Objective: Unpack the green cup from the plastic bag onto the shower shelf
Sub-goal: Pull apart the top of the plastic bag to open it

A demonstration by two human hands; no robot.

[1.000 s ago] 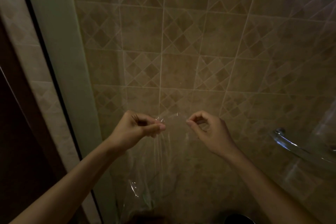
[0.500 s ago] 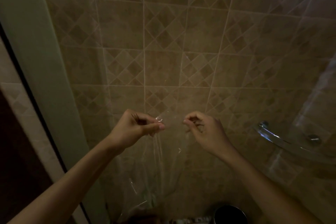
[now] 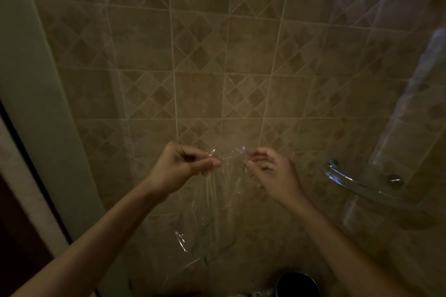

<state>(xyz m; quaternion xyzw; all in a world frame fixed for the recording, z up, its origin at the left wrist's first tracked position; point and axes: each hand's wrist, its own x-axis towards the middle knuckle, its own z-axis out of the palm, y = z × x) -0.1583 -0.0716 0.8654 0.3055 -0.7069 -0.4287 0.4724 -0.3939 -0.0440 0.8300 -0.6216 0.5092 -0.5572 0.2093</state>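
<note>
A clear plastic bag hangs in front of the tiled shower wall. My left hand pinches the left side of its top edge between thumb and fingers. My right hand pinches the right side of the top edge, a short gap away. Faint green shows through the plastic low in the bag, likely the green cup, mostly hidden in the dim light. The glass shower shelf with a chrome rail sits at the right, level with my hands.
A dark round container stands at the bottom edge, right of the bag. A pale green door frame runs down the left. A glass panel with glare stands at the right.
The view has swung right and slightly down, so the shelf and the dark container show more. My hands still pinch the bag's top edge, now slightly closer together.
</note>
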